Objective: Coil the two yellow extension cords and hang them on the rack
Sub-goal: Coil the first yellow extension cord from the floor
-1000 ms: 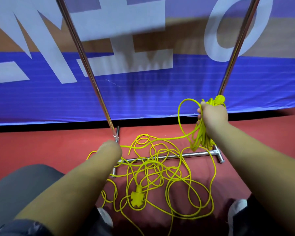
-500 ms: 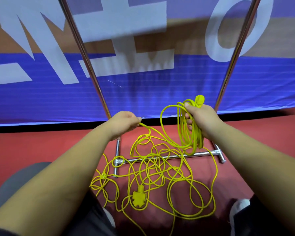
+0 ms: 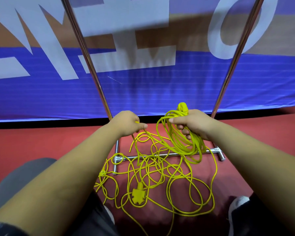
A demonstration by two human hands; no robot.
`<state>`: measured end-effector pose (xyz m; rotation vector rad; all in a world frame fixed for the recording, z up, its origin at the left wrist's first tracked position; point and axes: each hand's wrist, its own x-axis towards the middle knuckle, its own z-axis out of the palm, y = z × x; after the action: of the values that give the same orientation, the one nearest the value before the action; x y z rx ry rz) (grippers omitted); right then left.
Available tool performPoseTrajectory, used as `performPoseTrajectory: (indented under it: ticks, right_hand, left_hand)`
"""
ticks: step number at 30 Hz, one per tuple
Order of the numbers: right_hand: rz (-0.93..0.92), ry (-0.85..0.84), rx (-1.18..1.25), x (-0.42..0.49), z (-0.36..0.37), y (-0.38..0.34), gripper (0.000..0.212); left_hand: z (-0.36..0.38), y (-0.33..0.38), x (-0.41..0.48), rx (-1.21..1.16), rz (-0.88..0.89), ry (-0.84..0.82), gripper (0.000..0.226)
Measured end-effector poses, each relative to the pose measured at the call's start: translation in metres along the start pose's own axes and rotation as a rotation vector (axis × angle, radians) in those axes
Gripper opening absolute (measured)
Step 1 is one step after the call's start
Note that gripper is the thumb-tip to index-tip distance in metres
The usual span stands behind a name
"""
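The rack runs out of the frame's top, and in the yellow tangle on the red floor across its base bar, one cord cannot be told from the other. Above the bar's right half, the right hand has its grip clamped round a coil of several loops, a plug poking up behind the knuckles. Above the bar's left end, the left hand pinches a single strand rising from the tangle, whose socket block lies on the bar's near side.

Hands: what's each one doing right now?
Left hand: pinches a loose cord strand.
Right hand: grips the coil.
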<state>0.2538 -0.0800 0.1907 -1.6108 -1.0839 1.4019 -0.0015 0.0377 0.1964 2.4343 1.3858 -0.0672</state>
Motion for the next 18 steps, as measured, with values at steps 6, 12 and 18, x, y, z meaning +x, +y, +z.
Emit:
performPoseTrajectory:
  ticks: [6,12,18]
  right_hand:
    - [0.028,0.005,-0.117,0.000,0.009,0.005,0.043]
    - [0.044,-0.003,-0.099,0.008,0.016,0.010,0.043]
    - [0.029,0.036,0.022,0.007,0.029,0.011,0.041]
  left_hand:
    - [-0.006,0.008,-0.003,-1.049,-0.357,-0.377,0.043]
    - [-0.004,0.024,-0.011,-1.011,-0.200,-0.437,0.024]
    - [0.004,0.039,-0.005,-1.023,-0.170,-0.248,0.020]
